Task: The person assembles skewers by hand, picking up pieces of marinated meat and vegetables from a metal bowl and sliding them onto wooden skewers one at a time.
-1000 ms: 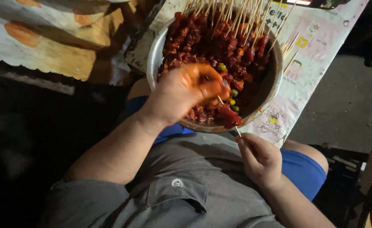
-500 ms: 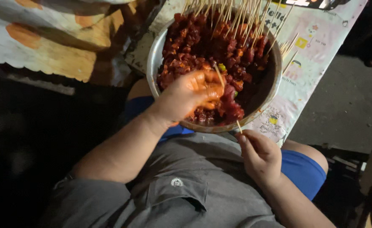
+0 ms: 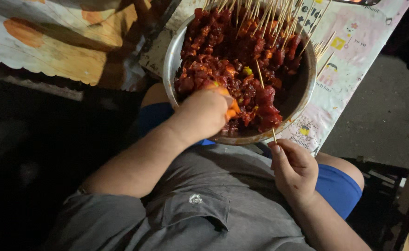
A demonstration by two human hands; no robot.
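Skewer pinched low in my right hand, tilted into the bowl; left hand pinched meat, centre frame.

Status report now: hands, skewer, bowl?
Left hand in red meat pieces. Right hand pinches thin wooden skewer. Round metal bowl unobstructed.

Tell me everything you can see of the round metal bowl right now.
The round metal bowl looks like dull steel with a thin rim, sitting at the edge of a patterned table cover above the person's lap. It is heaped with red marinated meat chunks; thin wooden skewers lean at its far side. The left hand reaches into it; the right hand holds one skewer's end at the near rim.
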